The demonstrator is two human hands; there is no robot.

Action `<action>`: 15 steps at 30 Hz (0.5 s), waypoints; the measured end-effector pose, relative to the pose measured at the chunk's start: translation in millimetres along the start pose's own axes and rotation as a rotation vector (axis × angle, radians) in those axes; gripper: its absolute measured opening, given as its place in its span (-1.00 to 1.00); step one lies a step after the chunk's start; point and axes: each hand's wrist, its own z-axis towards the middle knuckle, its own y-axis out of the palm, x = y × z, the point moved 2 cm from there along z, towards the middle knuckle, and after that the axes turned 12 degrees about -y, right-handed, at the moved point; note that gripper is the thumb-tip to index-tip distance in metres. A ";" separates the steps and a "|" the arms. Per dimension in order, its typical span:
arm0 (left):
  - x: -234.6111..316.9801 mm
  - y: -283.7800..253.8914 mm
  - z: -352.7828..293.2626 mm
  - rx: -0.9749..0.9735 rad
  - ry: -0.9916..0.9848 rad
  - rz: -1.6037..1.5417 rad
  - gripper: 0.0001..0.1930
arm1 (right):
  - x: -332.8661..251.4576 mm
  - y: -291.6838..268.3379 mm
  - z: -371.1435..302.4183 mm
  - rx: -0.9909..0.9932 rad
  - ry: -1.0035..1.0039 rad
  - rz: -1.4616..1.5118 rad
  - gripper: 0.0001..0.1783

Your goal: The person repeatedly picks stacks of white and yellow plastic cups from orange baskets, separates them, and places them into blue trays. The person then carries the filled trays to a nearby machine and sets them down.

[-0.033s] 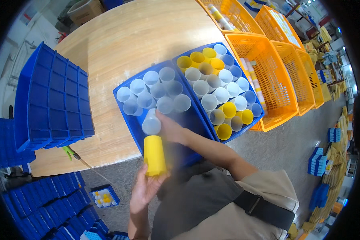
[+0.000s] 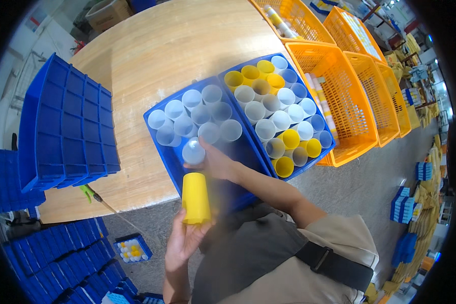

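My left hand [image 2: 185,235] grips a yellow cup [image 2: 195,196] near its lower end, in front of the near left bin's front edge. Just beyond it, my right hand [image 2: 215,161] closes round a translucent white cup [image 2: 193,152] inside that blue bin [image 2: 248,164]. Behind this cup, several translucent white cups [image 2: 201,114] stand mouth up, close together, at the bin's far end. Touching it on the right, a second blue bin [image 2: 309,164] is packed with upright white cups [image 2: 280,120] and yellow cups [image 2: 290,138]. A blurred smear hides part of the left bin's near side.
Wooden table [image 2: 131,55] under the bins. On the left, a tall blue crate [image 2: 68,124] stands on its side beside a green-handled tool [image 2: 90,193]. Orange baskets [image 2: 334,96] line the right. Stacked blue bins [image 2: 61,258] and a small bin of cups [image 2: 131,249] lie lower left.
The white cup in my right hand has shifted slightly and stands more upright in the bin. My left hand and the yellow cup have barely moved.
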 end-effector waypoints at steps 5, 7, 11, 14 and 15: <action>18.6 -24.8 38.5 -0.069 0.157 -0.299 -0.37 | 5.0 -40.9 6.9 0.063 -0.125 -0.072 -0.20; 28.8 -32.0 67.3 -0.108 0.241 -0.380 -0.31 | 2.6 -56.2 -1.4 0.160 -0.228 -0.100 -0.29; 49.4 -33.9 111.6 -0.182 0.314 -0.505 0.00 | -22.4 -66.7 -29.1 0.264 -0.405 -0.234 -0.45; 49.2 -33.0 122.0 -0.135 0.326 -0.414 -0.09 | -41.2 -68.5 -56.2 0.269 -0.451 -0.343 -0.41; 44.8 -34.0 123.9 0.026 0.279 -0.315 -0.20 | -43.2 -69.4 -63.2 0.291 -0.400 -0.371 -0.38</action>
